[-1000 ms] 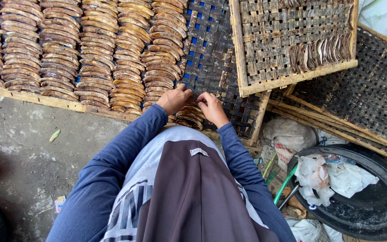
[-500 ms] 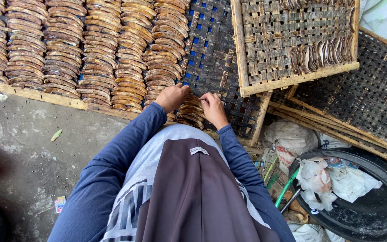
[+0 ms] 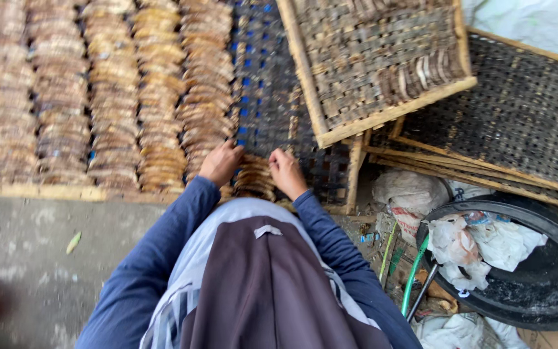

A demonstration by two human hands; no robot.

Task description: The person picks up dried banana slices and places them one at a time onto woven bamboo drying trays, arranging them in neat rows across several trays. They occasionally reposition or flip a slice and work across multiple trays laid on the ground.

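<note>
Both hands, left hand (image 3: 221, 163) and right hand (image 3: 286, 171), rest curled on a short row of brown dried pieces (image 3: 254, 178) at the woven rack's (image 3: 272, 97) near edge; whether the fingers pinch anything is unclear. A nudge might topple the overlapped neighbouring rows (image 3: 201, 110).

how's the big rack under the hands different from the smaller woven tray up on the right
The big rack lies flat and is nearly covered in overlapping rows of brown dried pieces; only its dark mesh strip near the hands is bare. The smaller woven tray rests tilted on top of other racks and is mostly bare, with one short row of pieces along its lower right edge. The big rack's mesh looks darker; the tray's weave is paler. Both are woven with pale wooden frames.
</note>
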